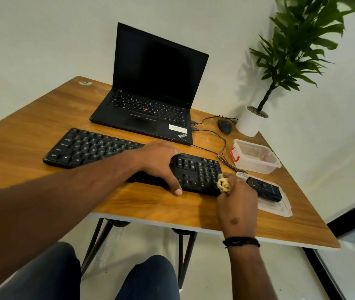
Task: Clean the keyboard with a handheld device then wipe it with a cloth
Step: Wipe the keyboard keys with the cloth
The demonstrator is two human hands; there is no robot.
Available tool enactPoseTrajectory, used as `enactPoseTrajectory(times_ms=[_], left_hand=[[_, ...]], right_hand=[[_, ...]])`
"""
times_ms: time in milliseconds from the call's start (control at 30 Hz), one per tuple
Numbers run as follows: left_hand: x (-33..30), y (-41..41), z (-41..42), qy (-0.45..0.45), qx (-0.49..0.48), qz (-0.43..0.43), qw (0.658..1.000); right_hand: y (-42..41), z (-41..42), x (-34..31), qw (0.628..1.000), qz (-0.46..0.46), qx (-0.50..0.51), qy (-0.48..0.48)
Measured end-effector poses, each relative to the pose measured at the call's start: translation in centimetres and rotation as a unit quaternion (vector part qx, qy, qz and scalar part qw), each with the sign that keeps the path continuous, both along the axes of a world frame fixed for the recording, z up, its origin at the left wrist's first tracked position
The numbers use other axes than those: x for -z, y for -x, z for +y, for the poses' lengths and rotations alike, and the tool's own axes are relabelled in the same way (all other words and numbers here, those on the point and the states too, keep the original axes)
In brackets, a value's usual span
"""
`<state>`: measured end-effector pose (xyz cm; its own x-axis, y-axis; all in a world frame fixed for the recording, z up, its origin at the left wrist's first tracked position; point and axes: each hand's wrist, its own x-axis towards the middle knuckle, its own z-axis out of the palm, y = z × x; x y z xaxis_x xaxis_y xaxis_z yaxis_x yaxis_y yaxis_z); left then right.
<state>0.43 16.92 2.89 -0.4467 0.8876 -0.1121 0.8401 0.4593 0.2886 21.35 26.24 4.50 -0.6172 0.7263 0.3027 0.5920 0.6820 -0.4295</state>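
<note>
A black keyboard (90,148) lies across the wooden table (31,118) in front of the laptop. My left hand (159,161) rests flat on the keyboard's middle, thumb down over its front edge. My right hand (237,200) grips a bunched yellow cloth (223,184) against the keyboard's right end, by the number pad. A black handheld device (265,189) lies on a clear plastic lid (278,207) just right of my right hand.
An open black laptop (150,100) stands behind the keyboard. Cables run right from it to a black mouse (224,126). A clear plastic box (256,155) with a red latch and a white potted plant (250,122) sit at the right.
</note>
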Motion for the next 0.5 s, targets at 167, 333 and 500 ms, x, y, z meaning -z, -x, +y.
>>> enactPoseTrajectory(times_ms=[167, 333, 500], left_hand=[[0.6, 0.0, -0.9, -0.031, -0.028, 0.008, 0.999], [0.0, 0.3, -0.5, -0.014, -0.035, -0.003, 0.999], [0.2, 0.1, -0.6, -0.027, -0.036, 0.002, 0.999]], right_hand=[[2.6, -3.7, 1.5, 0.994, -0.098, -0.035, -0.038], [3.1, -3.2, 0.4, 0.993, -0.081, -0.084, 0.0], [2.9, 0.8, -0.6, 0.999, -0.014, 0.037, 0.001]])
